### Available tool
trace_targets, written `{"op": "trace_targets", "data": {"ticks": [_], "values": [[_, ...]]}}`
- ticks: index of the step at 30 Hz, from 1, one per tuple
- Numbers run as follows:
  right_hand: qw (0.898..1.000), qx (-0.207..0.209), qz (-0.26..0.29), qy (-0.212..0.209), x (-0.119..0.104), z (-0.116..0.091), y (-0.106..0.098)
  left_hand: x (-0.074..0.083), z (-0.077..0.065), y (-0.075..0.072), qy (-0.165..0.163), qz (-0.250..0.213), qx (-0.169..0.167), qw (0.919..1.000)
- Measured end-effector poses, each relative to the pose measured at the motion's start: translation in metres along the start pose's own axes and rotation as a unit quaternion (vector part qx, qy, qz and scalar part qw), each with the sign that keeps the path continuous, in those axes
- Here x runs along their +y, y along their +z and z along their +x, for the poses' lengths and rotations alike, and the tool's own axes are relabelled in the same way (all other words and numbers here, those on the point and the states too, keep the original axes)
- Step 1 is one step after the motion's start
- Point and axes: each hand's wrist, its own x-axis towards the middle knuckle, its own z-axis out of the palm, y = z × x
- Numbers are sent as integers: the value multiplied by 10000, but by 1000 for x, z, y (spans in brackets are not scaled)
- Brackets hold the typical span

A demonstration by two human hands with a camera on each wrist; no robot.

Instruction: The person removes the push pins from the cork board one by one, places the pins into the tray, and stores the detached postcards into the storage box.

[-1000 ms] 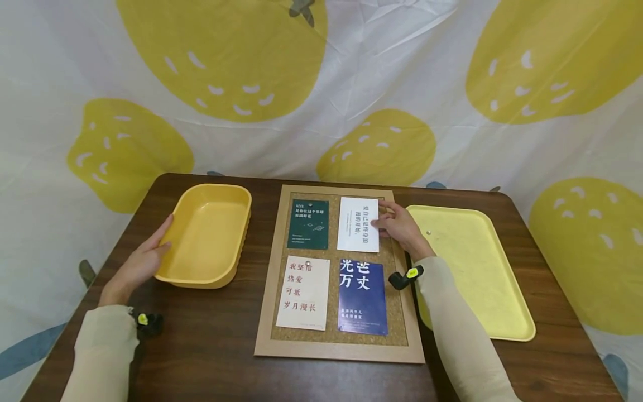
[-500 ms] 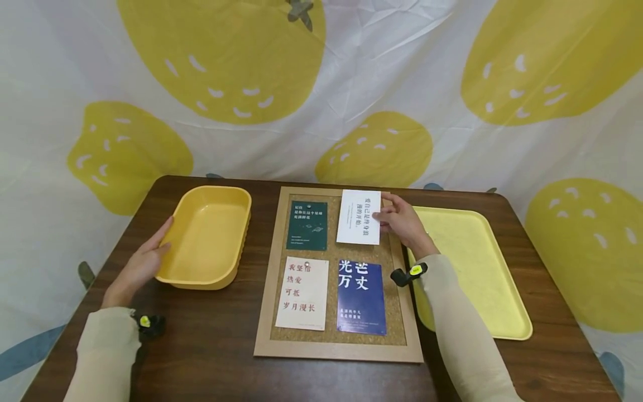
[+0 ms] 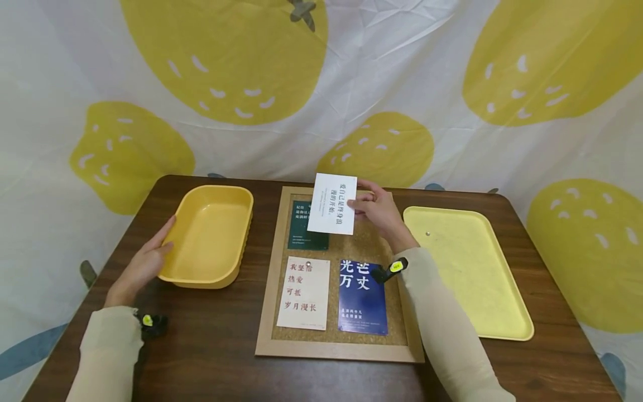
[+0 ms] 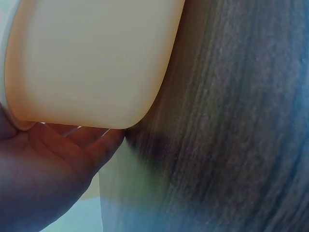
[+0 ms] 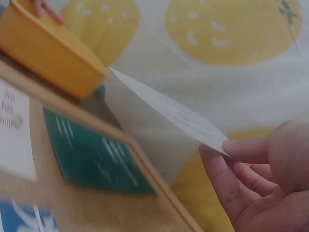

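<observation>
My right hand [image 3: 377, 209] pinches a white card [image 3: 332, 204] with dark printed characters by its right edge, thumb on the printed face. The card is raised above the corkboard [image 3: 341, 350] and hides part of a dark green card [image 3: 308, 241] in the head view. In the right wrist view the card [image 5: 164, 106] is seen almost edge-on, tilted. My left hand [image 3: 143, 265] holds the left side of a deep yellow tub [image 3: 233, 268], thumb at the rim and fingers along the outer wall [image 4: 96, 72].
Still on the corkboard are a cream card [image 3: 303, 293] with red characters and a blue card [image 3: 363, 304]. A pale yellow tray [image 3: 472, 268] with a small pin [image 3: 427, 234] lies right of the board. A patterned cloth [image 3: 281, 151] hangs behind the dark wooden table [image 3: 211, 346].
The white card has been lifted off the board's upper right and carried leftward and up by my right hand, over the green card. My left hand and the tub stay put.
</observation>
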Motion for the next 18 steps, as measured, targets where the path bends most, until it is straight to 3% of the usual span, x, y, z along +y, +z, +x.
{"op": "trace_targets", "data": {"ticks": [18], "values": [[9974, -570, 438, -98, -25, 7, 88, -6, -4, -2, 122, -104, 72, 9998]]}}
